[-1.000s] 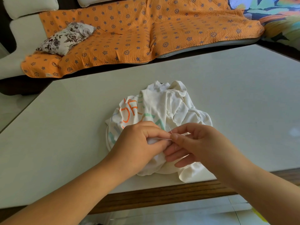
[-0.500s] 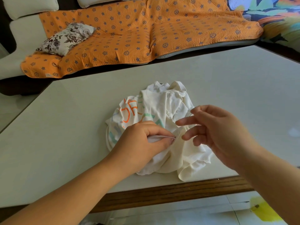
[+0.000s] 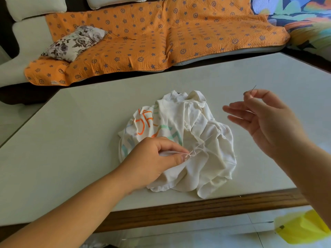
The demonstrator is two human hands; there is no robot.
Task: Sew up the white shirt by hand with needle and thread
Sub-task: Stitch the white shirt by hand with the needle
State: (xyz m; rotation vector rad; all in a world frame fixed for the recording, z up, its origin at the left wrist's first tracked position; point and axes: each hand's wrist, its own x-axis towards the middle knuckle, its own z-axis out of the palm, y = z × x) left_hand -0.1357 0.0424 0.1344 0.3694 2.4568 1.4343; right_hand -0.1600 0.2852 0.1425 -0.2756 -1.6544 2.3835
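Observation:
A crumpled white shirt with orange and green print lies on the pale table near its front edge. My left hand pinches a fold of the shirt between thumb and fingers at the stitched spot. My right hand is raised to the right of the shirt and pinches a thin needle between thumb and forefinger, its other fingers spread. White thread shows in a small loop beside my left fingertips; its run to the needle is too faint to follow.
The table has a wooden front edge. Behind it stands a sofa under an orange patterned cover, with a floral cushion on the left. A yellow object lies on the floor at the lower right.
My right hand has drawn the needle out of the cloth and lifted it up and to the right, away from my left hand. My left hand has kept its pinch on the shirt.

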